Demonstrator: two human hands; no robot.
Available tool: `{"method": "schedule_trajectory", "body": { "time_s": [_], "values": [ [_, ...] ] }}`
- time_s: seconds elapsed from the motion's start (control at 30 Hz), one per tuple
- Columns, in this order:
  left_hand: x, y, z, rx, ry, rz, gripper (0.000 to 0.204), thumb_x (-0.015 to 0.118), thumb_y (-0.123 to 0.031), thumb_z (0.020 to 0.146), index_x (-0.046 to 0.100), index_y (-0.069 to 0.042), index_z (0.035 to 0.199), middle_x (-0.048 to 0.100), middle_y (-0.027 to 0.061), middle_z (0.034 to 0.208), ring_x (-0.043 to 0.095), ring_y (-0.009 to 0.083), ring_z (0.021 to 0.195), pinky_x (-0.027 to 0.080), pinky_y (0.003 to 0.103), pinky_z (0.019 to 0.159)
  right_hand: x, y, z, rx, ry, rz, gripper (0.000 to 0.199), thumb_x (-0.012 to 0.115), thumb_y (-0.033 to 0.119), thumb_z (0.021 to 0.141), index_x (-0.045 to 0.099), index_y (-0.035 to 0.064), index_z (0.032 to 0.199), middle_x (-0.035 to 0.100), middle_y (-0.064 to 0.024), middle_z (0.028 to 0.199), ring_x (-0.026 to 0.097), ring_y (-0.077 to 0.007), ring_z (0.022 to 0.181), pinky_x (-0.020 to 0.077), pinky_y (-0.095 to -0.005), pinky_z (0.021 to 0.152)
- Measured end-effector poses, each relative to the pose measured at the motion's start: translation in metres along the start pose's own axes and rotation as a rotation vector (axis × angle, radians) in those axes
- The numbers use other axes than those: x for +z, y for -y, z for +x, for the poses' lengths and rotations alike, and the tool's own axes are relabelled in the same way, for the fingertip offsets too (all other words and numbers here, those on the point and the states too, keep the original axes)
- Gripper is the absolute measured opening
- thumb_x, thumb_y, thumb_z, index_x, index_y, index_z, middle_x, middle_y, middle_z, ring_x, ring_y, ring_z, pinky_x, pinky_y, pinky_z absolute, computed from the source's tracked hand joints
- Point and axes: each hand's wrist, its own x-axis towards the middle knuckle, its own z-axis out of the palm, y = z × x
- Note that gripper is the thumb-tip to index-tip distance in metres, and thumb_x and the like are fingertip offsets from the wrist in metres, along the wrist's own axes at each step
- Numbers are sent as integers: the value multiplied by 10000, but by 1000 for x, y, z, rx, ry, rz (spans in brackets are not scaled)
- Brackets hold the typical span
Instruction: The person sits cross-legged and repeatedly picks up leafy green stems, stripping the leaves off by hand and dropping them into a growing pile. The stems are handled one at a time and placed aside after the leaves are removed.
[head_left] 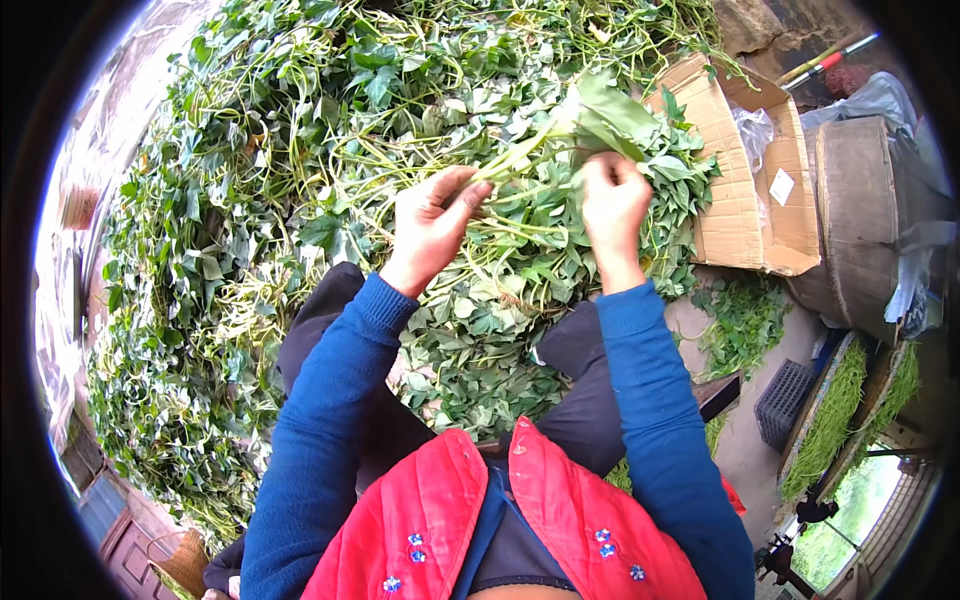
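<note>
My left hand pinches pale green leaf stems between thumb and fingers. Those stems run up to the right, toward a broad green leaf. Just below that leaf, my right hand has its fingers closed at the leaf's base, on a stem or leaf edge that is mostly hidden. Beneath both hands spreads a big heap of leafy green vines, with long stalks tangled through it. Loose leaves lie between my legs.
An open cardboard box with clear plastic in it stands right of the heap. Behind it is a large brown round container. Farther down on the right are a dark plastic crate and trays of thin green stalks. A woven basket sits lower left.
</note>
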Motion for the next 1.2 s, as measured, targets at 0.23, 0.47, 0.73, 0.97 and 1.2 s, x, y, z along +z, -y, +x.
{"method": "schedule_trajectory", "body": {
  "time_s": [0.23, 0.47, 0.73, 0.97, 1.2],
  "values": [
    [-22, -4, 1, -70, -60, -25, 208, 674, -101, 839, 646, 10, 1011, 641, -5, 800, 529, 31, 667, 444, 179, 600, -11, 35, 1, -538, -27, -253, 227, 693, 120, 748, 669, 102, 973, 581, -41, 902, 529, -215, 840, 384, -352, 793],
    [-16, -16, -4, -13, 16, -32, 240, 647, -62, 847, 637, -2, 1079, 662, 12, 860, 553, 28, 703, 477, 184, 618, -2, 30, -1, -539, 135, -358, 158, 695, 149, 745, 691, 164, 902, 559, -32, 833, 531, -214, 850, 375, -356, 765],
    [-6, -9, -4, 32, 63, -158, 269, 626, -14, 848, 635, -19, 1116, 672, 20, 954, 557, 35, 749, 480, 188, 661, 11, 24, -6, -26, 81, -58, 78, 649, 84, 760, 666, 61, 833, 569, -55, 777, 525, -158, 594, 445, -279, 600],
    [-21, -24, 2, -157, -57, -252, 279, 627, -197, 874, 640, -50, 1111, 534, -60, 656, 372, 6, 457, 289, 157, 404, -22, -18, 28, 224, -45, 222, 153, 627, 67, 833, 647, -4, 967, 592, -25, 816, 491, -68, 657, 411, -213, 587],
    [-19, -8, 1, -37, 24, -64, 217, 641, -79, 856, 662, -34, 1068, 628, -29, 767, 493, 12, 599, 407, 162, 516, -37, 36, 30, -527, -242, -91, 226, 640, 28, 803, 664, 62, 1025, 566, -46, 983, 503, -160, 793, 440, -298, 745]
  ]
}}
